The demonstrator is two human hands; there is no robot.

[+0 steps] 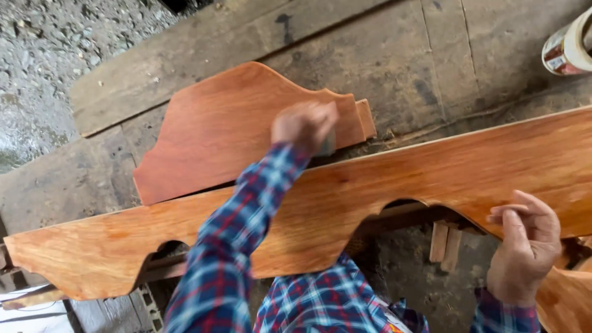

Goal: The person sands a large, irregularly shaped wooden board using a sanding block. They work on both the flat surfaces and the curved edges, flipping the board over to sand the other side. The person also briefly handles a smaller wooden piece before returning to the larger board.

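A long reddish-orange wooden board (431, 172) with a scalloped lower edge lies across a workbench. Behind it rests a smaller curved wooden piece (216, 129) of the same colour. My left hand (304, 126), blurred, is closed around a small grey block, which it presses against the long board's far edge beside the smaller piece. My right hand (526, 246) grips the long board's near edge at a cut-out curve, thumb on top. Both arms wear blue and red plaid sleeves.
Grey weathered planks (394, 55) form the bench top. A can (567, 46) stands at the top right corner. Gravel ground (43, 55) lies at the top left. Small wood offcuts (445, 242) sit below the board.
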